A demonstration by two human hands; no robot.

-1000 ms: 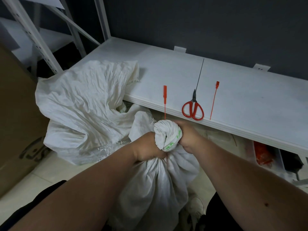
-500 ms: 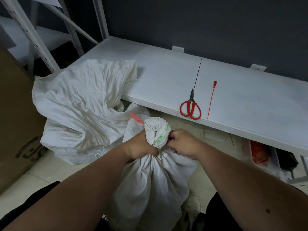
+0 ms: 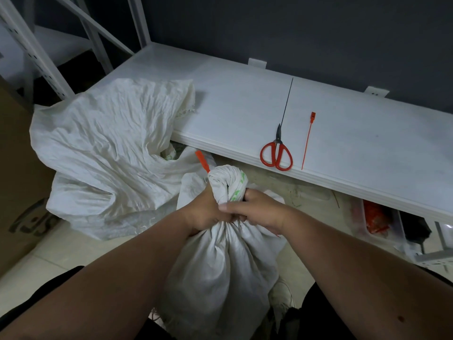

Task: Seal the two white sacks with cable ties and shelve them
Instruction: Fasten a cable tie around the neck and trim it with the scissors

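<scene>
Both hands clamp the gathered neck of the near white sack [image 3: 220, 273] standing on the floor: left hand [image 3: 206, 212] and right hand [image 3: 257, 212] touching. An orange cable tie [image 3: 202, 164] pokes out behind it. The second sack [image 3: 105, 148] slumps open beside the shelf [image 3: 245, 106]; contents unseen.

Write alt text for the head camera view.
Both hands, left hand and right hand, grip the bunched neck of a white sack, an orange cable tie poking out behind. Red scissors and a spare tie lie on the shelf.
</scene>
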